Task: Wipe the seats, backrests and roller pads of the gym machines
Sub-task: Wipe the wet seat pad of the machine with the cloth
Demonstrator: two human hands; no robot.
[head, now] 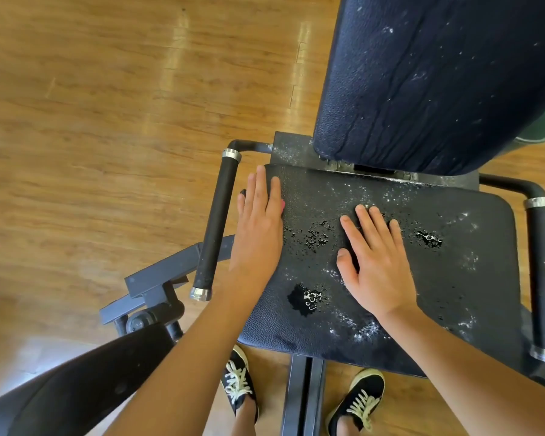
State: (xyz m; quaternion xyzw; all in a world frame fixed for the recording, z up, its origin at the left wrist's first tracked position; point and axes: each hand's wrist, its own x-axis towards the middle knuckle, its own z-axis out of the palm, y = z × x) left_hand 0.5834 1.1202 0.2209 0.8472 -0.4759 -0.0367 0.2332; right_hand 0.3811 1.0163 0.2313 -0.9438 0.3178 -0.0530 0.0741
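A black padded seat [453,278] of a gym machine lies in front of me, wet with droplets and white foam specks. My right hand [376,262] rests flat on the middle of the seat, fingers straight. My left hand [258,225] lies flat along the seat's left edge, fingers straight; a small dark and pink bit shows under its fingers, and I cannot tell what it is. The dark blue backrest [438,80] rises behind the seat, streaked with running liquid.
Black grip handles stand on the left [216,228] and right [543,272] of the seat. A black roller pad [85,382] sits at lower left on a grey frame [158,278]. My two black shoes stand under the seat on the wooden floor [107,121].
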